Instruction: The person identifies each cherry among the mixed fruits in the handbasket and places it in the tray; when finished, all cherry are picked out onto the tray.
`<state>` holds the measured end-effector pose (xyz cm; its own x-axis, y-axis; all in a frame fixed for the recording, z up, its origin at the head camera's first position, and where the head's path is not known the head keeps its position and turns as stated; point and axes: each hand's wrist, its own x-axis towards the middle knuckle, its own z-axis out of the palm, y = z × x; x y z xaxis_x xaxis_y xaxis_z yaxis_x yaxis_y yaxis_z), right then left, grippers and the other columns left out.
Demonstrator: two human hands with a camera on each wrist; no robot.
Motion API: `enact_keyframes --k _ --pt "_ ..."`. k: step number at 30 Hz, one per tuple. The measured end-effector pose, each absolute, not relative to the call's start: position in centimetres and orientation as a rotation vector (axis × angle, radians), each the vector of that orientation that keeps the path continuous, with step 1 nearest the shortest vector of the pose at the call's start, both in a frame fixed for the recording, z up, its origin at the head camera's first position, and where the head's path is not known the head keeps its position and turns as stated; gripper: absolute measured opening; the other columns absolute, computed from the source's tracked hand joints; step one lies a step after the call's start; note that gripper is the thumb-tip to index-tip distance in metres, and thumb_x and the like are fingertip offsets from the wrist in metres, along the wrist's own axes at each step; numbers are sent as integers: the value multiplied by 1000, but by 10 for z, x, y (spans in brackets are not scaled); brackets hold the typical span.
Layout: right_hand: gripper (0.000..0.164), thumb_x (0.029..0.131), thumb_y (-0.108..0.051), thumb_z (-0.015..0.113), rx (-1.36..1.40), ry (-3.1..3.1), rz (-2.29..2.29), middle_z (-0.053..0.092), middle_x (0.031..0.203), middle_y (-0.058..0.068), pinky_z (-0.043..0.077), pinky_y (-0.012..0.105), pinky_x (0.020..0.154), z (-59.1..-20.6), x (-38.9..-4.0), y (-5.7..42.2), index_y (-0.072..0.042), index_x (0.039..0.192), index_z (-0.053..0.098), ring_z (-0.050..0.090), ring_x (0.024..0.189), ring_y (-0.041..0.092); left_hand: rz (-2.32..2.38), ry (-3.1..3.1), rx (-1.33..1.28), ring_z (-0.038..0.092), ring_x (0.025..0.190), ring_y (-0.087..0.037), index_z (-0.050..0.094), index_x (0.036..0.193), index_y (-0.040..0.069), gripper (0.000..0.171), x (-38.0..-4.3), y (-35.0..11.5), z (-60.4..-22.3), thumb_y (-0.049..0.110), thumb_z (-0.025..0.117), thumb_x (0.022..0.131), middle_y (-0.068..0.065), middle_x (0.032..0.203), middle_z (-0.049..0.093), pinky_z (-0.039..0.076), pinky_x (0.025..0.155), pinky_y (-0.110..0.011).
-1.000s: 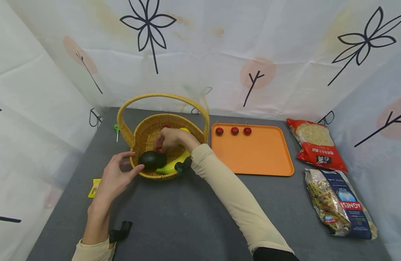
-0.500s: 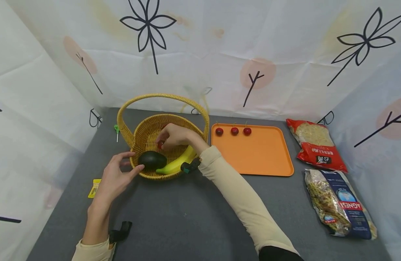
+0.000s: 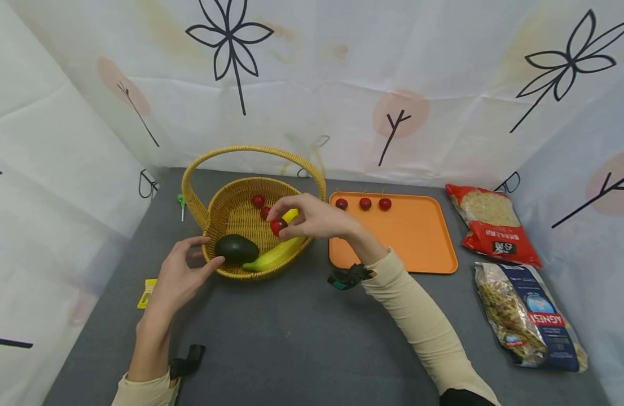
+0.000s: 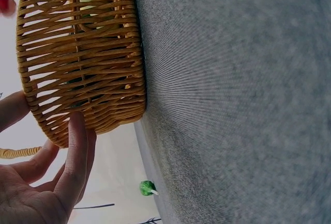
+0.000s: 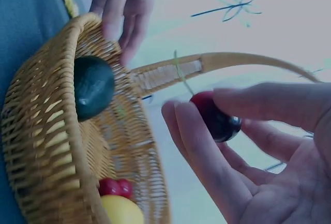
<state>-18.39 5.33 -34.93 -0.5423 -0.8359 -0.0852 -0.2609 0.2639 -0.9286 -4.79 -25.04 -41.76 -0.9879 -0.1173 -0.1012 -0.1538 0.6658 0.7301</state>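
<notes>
My right hand pinches a dark red cherry between thumb and fingers, above the right side of a yellow wicker basket. The cherry's green stem points up in the right wrist view. My left hand holds the basket's left rim, the thumb at the front and fingers farther back. Inside the basket lie a dark green avocado, a banana and two cherries, one by the back wall. A rounded yellow thing is partly hidden beside them.
Right of the basket lies an orange tray with three cherries along its far edge. A red bag and a blue pasta bag lie farther right. At left are a yellow object and a small green-topped stick.
My right hand has come up and to the right out of the basket with the cherry, uncovering the two cherries inside. My left hand stays at the rim.
</notes>
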Motion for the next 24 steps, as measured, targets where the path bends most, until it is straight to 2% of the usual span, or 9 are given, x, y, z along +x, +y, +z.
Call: enact_keyframes --k 2,5,8,11,14,15,18,21,24 --pt "32 101 -1 71 -991 1911 -1316 66 134 17 64 48 95 -347 -176 72 0 132 66 76 103 45 1241 2830 -229 63 135 -47 54 154 5 66 -48 -250 -418 40 77 102 -28 160 46 64 91 -54" --pt "32 100 1 71 -1023 1884 -1368 68 129 22 64 56 97 -345 -166 100 2 131 66 77 101 40 1241 2829 -227 62 135 -47 54 154 5 66 -48 -250 -418 40 77 102 -28 161 45 63 91 -54" --pt "30 99 2 73 -1037 1899 -1428 68 127 23 65 48 98 -347 -159 128 3 129 68 79 103 28 1250 2818 -226 62 136 -47 53 154 5 67 -48 -250 -417 41 77 102 -28 162 44 63 94 -57" --pt "31 99 4 73 -976 1952 -1500 64 131 22 65 38 99 -351 -155 152 4 129 68 79 108 23 1250 2811 -231 61 137 -46 53 155 6 68 -47 -250 -417 42 76 102 -28 162 44 62 95 -57" --pt "34 99 6 72 -846 2039 -1552 64 136 27 64 32 100 -361 -156 169 6 132 65 78 116 35 1244 2812 -233 62 137 -46 53 155 6 69 -47 -251 -418 43 76 102 -27 162 44 63 93 -53" --pt "36 100 4 72 -791 2079 -1552 65 137 27 64 31 100 -367 -158 173 6 134 64 77 119 39 1241 2818 -232 62 136 -46 53 154 6 68 -47 -251 -418 43 76 102 -27 162 44 64 90 -47" --pt "39 101 -1 73 -648 2170 -1544 68 138 27 64 27 97 -386 -163 181 6 138 62 73 125 49 1245 2822 -229 62 136 -46 54 154 5 68 -46 -251 -418 42 77 102 -27 162 45 64 89 -46" --pt "41 101 -5 76 -556 2234 -1534 70 136 24 63 24 91 -407 -169 184 6 138 63 75 121 47 1252 2831 -220 63 135 -46 54 153 5 66 -47 -251 -418 42 77 102 -27 161 46 66 88 -44" --pt "39 101 -2 75 -511 2247 -1530 68 137 25 62 23 88 -424 -175 183 5 137 64 76 119 45 1256 2827 -221 63 135 -46 54 153 6 65 -47 -251 -418 40 77 102 -27 160 46 66 90 -49"
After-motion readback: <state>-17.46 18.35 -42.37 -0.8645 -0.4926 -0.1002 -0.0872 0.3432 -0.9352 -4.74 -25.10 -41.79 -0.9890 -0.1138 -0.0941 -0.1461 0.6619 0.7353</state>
